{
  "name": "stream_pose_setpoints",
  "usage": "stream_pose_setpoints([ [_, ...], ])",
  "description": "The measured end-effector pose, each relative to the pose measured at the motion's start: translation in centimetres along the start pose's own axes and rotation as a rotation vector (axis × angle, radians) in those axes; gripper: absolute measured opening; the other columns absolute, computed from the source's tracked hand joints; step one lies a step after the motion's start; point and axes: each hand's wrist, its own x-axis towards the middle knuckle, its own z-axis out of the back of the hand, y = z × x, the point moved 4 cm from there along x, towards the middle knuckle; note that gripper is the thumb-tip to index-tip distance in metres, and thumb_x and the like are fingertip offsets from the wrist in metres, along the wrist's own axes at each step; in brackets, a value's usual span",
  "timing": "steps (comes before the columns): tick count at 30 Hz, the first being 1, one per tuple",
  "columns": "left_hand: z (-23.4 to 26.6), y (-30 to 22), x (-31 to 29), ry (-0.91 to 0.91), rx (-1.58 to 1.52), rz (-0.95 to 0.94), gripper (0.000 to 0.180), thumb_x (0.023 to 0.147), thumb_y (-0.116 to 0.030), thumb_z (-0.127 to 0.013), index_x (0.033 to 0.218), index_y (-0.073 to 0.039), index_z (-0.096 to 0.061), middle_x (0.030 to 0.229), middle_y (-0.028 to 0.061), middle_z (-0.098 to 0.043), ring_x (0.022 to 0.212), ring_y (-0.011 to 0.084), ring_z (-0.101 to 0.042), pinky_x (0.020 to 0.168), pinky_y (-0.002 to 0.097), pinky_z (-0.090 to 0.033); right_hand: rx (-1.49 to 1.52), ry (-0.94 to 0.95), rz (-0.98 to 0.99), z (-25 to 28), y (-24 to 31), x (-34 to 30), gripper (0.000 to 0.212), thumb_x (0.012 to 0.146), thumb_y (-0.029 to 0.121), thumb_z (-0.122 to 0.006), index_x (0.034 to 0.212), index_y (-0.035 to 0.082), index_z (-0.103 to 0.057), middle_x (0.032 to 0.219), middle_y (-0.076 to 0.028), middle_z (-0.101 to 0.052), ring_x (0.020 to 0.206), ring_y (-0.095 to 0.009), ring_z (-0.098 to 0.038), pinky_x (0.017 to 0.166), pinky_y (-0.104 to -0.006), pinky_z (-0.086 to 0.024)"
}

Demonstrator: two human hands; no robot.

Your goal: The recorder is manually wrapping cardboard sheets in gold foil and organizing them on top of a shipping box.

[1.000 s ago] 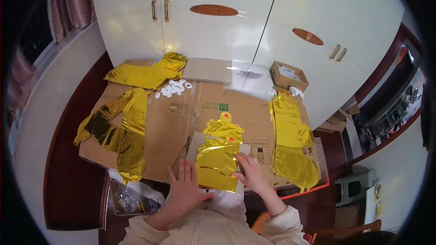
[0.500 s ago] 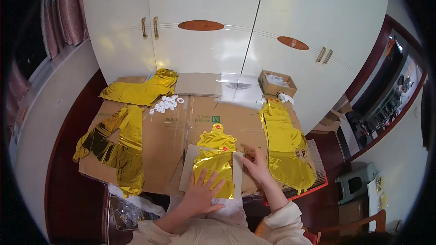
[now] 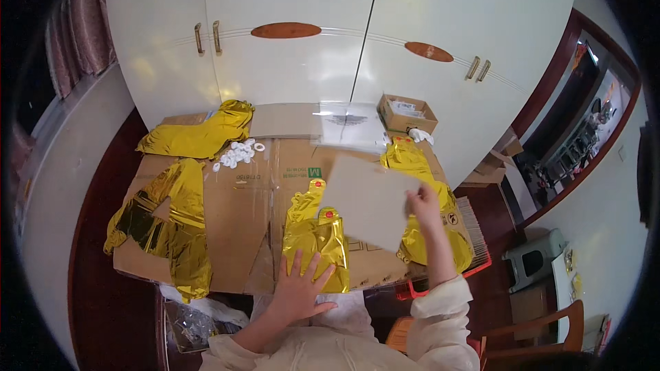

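Note:
My left hand (image 3: 300, 291) lies flat with spread fingers on a folded, uninflated gold foil balloon (image 3: 313, 238) near the front edge of the cardboard-covered table. Behind it, another gold foil piece (image 3: 302, 205) shows a tab with a red dot; whether the two are joined I cannot tell. My right hand (image 3: 423, 204) grips the right edge of a plain grey cardboard sheet (image 3: 364, 200). The sheet is held tilted above the table and hides part of the long gold foil balloon (image 3: 404, 155) on the right.
Larger gold foil balloons lie at left (image 3: 189, 233) and far left (image 3: 196, 134). White rings (image 3: 237, 154) are heaped beside the latter. A small open carton (image 3: 407, 113) and a clear-wrapped stack (image 3: 352, 127) stand against the white cabinet (image 3: 289, 75). A stool (image 3: 533, 261) is at right.
My right hand has drawn the cardboard sheet out from around the gold foil and lifted it up and to the right. My left hand stays on the foil.

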Motion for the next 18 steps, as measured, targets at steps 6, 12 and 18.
stream_pose_setpoints([
  [6,-0.2,0.1,0.0,0.018,0.0,0.022,0.086,0.074,-0.077,-0.057,0.142,-0.023,-0.049,0.148,0.0181,-0.039,0.135,0.0518,-0.03,0.104,0.0735,-0.021,-0.161,-0.149,-0.084,5.1,-2.3,0.5,0.037,0.089,0.01,-0.064,0.123,-0.002,-0.054,0.099,-0.014,-0.065,0.084,-0.023,-0.064,0.074,-0.0343,-0.051],
  [12,-0.6,0.2,0.0,0.044,0.003,0.027,0.087,0.074,-0.077,-0.057,0.143,-0.024,-0.048,0.149,0.0183,-0.037,0.137,0.0522,-0.028,0.105,0.0738,-0.02,-0.847,-0.323,0.424,2.8,-1.8,-3.4,0.05,0.082,0.007,-0.066,0.129,0.001,-0.052,0.109,-0.021,-0.064,0.103,-0.037,-0.06,0.091,-0.0463,-0.047],
  [18,-0.6,0.1,0.1,0.045,-0.017,0.03,0.088,0.073,-0.075,-0.059,0.145,-0.025,-0.045,0.149,0.0184,-0.037,0.137,0.0521,-0.027,0.105,0.0738,-0.02,-0.647,0.354,1.018,-7.6,4.8,-18.9,0.022,0.08,0.018,-0.066,0.1,0.01,-0.068,0.106,-0.008,-0.065,0.098,-0.022,-0.062,0.082,-0.0409,-0.047],
])
